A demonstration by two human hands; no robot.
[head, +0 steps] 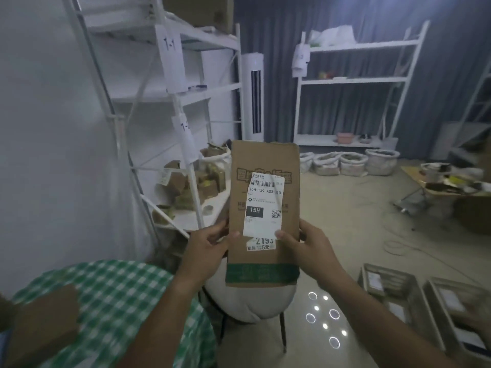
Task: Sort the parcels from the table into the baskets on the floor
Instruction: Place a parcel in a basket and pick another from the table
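Above the chair (249, 306), both hands, left (210, 247) & right (309, 248), grip parcel (264, 208) by side edges, upright.

Both forearms are bare all the way down, no sleeves showing. Left hand (210, 241) and right hand (308, 245) have no gloves, rings or watch as far as I can see. Nails are cut short. Nothing else of the body shows.
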